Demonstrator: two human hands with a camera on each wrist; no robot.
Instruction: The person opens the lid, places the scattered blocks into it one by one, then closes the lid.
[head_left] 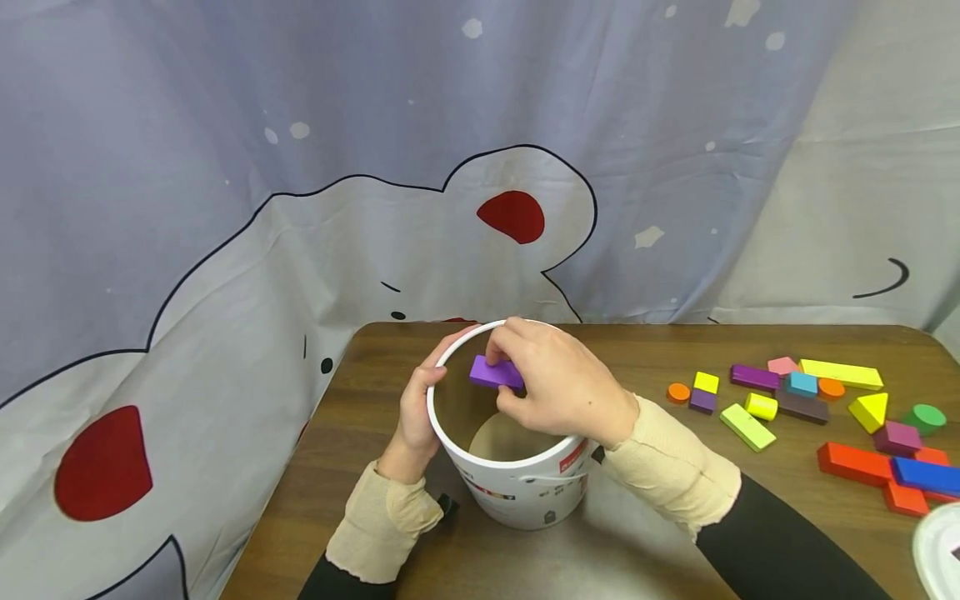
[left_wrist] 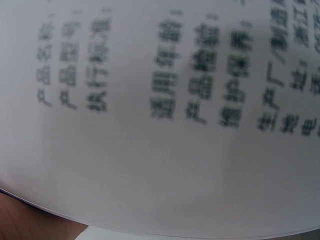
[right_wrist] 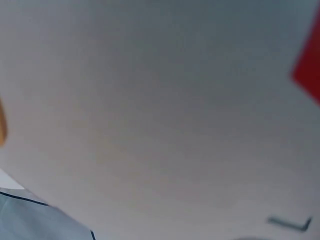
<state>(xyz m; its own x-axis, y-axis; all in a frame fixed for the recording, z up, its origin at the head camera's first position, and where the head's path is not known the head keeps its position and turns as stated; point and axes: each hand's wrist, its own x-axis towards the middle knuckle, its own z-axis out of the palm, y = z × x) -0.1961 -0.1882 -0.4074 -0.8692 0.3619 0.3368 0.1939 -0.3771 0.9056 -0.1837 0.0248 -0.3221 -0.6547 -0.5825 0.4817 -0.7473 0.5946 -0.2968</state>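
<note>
A white bucket [head_left: 498, 500] with printed markings stands on the wooden table in the head view. My left hand [head_left: 420, 408] grips its left rim, thumb over the edge and fingers around the outside. Between the thumb and fingers of my right hand [head_left: 558, 379] is a purple rectangular block [head_left: 487, 372], held inside the bucket's mouth. Pale bare bottom shows below it, while part of the interior is hidden by the right hand. Printed bucket wall [left_wrist: 125, 165] fills the left wrist view; the right wrist view shows mostly a blurred white surface [right_wrist: 150, 130].
Several coloured blocks lie on the right of the wooden table [head_left: 637, 517], among them a lime block [head_left: 747, 427], a red block [head_left: 853, 463] and a green cylinder [head_left: 926, 418]. A white round lid-like object [head_left: 930, 550] sits at the right edge. A patterned curtain [head_left: 337, 100] hangs behind.
</note>
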